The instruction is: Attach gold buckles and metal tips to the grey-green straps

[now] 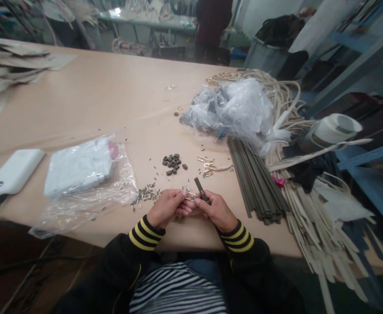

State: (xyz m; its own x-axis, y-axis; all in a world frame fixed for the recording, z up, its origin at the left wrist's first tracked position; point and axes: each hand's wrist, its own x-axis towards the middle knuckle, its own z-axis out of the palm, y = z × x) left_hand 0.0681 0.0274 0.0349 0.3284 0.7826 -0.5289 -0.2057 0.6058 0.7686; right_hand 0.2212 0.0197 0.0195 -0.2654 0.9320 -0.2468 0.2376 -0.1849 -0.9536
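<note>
Between both hands, over the table's near side, is a gold metal buckle [190,196]. My left hand [172,204] pinches the buckle from the left, thumb on top. My right hand [218,210] is closed on a dark olive strap [199,186], whose end sticks up past the fingers close to the buckle. Whether the strap runs through the buckle I cannot tell. Just beyond lie a pile of small dark loops [172,163] and several loose gold buckles [208,165]. Tiny dark metal pieces [147,192] are scattered left of my left hand.
A bundle of olive straps [255,183] lies at right, beside beige strips [312,218] hanging over the edge. Behind are a clear plastic bag [234,107] and a white roll [335,128]. At left are a wrapped white package [80,163] and a white power bank [15,170].
</note>
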